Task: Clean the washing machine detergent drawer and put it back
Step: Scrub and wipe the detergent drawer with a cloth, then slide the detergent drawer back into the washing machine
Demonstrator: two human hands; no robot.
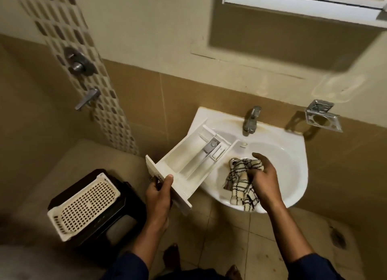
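A white sink [302,164] hangs on the tiled wall with one chrome tap [252,120] on its back rim. One chrome holder [323,118] is fixed to the wall at its right. On the patterned strip to the left sit one round shower mixer [79,63] and, below it, one lever tap [87,99]. Near the person's left side, one cream perforated basket [83,206] lies on a dark stool [129,204]. The one white detergent drawer [184,164] lies tilted across the sink's left rim, its far end over the basin and its front panel jutting out past the edge. Partitions divide it, and a grey insert sits in the middle channel. The left hand [159,193] grasps the front panel, thumb on top. In the basin, the right hand [265,179] clenches one checked cloth [238,185], which partly covers the drain.
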